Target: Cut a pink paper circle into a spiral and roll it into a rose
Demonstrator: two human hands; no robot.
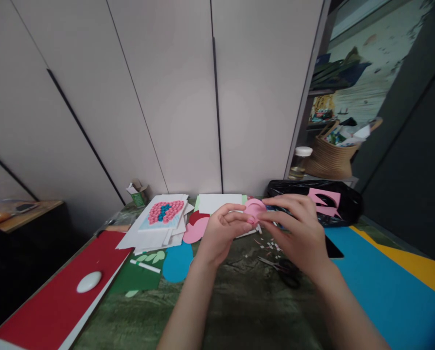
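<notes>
Both my hands hold a curled pink paper piece (255, 208) above the middle of the dark green table (239, 311). My left hand (224, 228) pinches its lower left part, where the paper is rolled tight. On the other side, the fingers of my right hand (297, 223) grip its right edge. Below my right hand lie dark-handled scissors (285, 272) and small paper scraps (270, 247). Pink round paper pieces (195, 230) and a dark red one (198, 217) lie left of my left hand.
At the left are a picture with pink and blue paper rolls (165, 212), green paper (137, 279), a glue pen (145, 266), a blue cutout (177, 262) and a white mouse (89, 282) on red paper. Blue sheets (377, 287) and a black bag (350, 206) lie right.
</notes>
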